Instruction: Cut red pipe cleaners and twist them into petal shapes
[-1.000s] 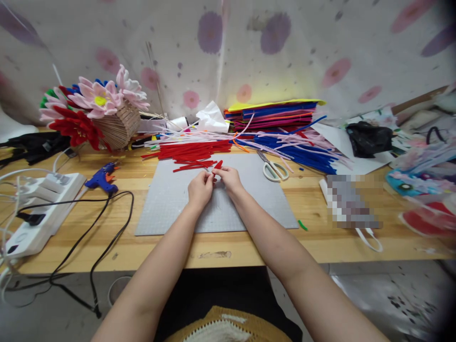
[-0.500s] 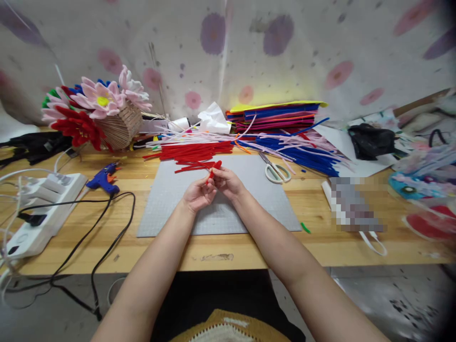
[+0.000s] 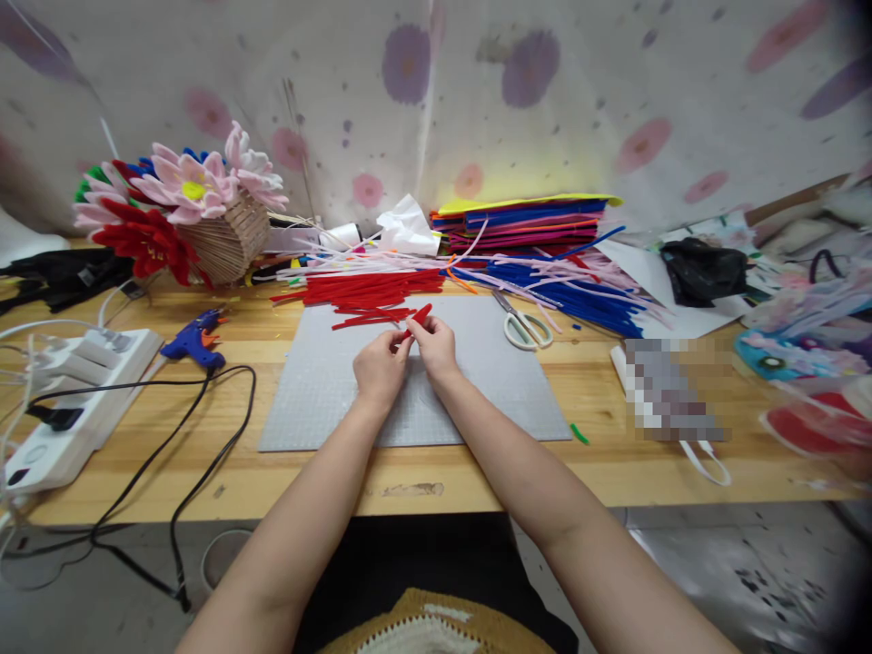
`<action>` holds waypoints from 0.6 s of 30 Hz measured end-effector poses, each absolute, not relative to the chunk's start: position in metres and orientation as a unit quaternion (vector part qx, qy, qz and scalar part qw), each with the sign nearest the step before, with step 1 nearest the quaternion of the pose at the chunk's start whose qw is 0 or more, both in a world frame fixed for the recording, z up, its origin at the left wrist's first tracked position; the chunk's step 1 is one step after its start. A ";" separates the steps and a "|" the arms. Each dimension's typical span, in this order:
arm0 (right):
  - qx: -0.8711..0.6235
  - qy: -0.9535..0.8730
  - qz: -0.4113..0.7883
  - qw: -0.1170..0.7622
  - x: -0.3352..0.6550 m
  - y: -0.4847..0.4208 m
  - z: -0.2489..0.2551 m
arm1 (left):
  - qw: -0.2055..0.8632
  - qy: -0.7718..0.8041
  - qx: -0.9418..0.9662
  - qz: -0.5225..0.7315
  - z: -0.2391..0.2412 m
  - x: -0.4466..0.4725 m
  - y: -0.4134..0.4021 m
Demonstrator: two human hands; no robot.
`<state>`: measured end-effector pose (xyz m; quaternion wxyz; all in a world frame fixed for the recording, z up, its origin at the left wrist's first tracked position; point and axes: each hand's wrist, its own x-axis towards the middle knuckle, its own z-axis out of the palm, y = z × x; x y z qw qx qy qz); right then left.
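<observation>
Between the fingertips of both hands is a short piece of red pipe cleaner [image 3: 421, 314], bent into a narrow petal-like shape. My left hand [image 3: 381, 365] pinches its lower end, knuckles turned up. Higher on the same piece, my right hand [image 3: 434, 347] is closed with thumb and fingers; part of the piece is hidden behind the fingers. Both hands are above the grey cutting mat [image 3: 313, 400]. Just beyond them lies a pile of straight red pipe cleaners [image 3: 368, 292]. Scissors with pale handles [image 3: 524, 329] rest on the mat's right side.
Blue pipe cleaners [image 3: 599, 304] and bundled coloured ones [image 3: 524, 232] lie at the back. At left are a blue glue gun [image 3: 194, 341], a white power strip [image 3: 88, 400], loose black cables and a basket of fuzzy flowers [image 3: 232, 241]. A black plastic bag [image 3: 705, 271] lies at right.
My left hand has turned over from palm up to knuckles up, still pinching the red piece. The piece now points up to the right. The view has shifted slightly.
</observation>
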<state>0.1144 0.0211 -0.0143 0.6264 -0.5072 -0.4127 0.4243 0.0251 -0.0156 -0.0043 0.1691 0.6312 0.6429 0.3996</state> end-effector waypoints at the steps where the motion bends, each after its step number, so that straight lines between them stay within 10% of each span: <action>1: -0.505 -0.414 0.428 0.625 0.114 0.021 -0.015 | 0.159 0.649 0.629 0.397 -0.004 0.025 -0.015; 11: -0.489 -0.425 0.444 0.619 0.113 0.022 -0.018 | 0.129 0.636 0.652 0.392 -0.004 0.029 -0.015; 18: -0.460 -0.454 0.526 0.553 0.116 0.021 -0.011 | 0.557 0.502 0.459 0.476 -0.008 0.023 -0.004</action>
